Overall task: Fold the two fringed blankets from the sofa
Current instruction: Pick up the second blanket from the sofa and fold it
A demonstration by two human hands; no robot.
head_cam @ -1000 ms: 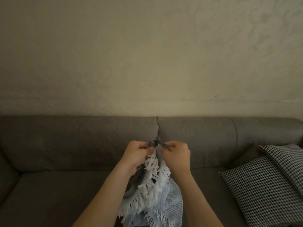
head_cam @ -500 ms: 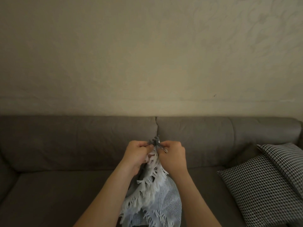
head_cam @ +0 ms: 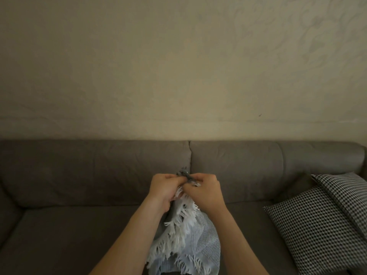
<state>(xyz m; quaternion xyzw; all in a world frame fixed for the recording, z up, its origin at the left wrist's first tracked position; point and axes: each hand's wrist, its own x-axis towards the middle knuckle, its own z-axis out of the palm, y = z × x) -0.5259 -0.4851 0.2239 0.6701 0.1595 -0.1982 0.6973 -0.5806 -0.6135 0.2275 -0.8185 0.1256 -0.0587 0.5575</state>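
Left hand (head_cam: pixel 164 187) and right hand (head_cam: pixel 206 192) touch, each pinching the blanket (head_cam: pixel 190 235) by its grey top edge with curled fingers. It hangs between the forearms, fringe outward. The sofa (head_cam: pixel 69 231) seat stretches wide left; cushions (head_cam: pixel 317 225) lean at its right end.

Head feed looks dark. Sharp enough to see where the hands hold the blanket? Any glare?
Head view: dim, warm light, no glare or hard shadows; the left hand, the right hand and the white fringe of the blanket look sharp; the dark grey bit they pinch blends into the sofa; the wide lens bends the sofa near the edges; the blanket's lower end is cropped.
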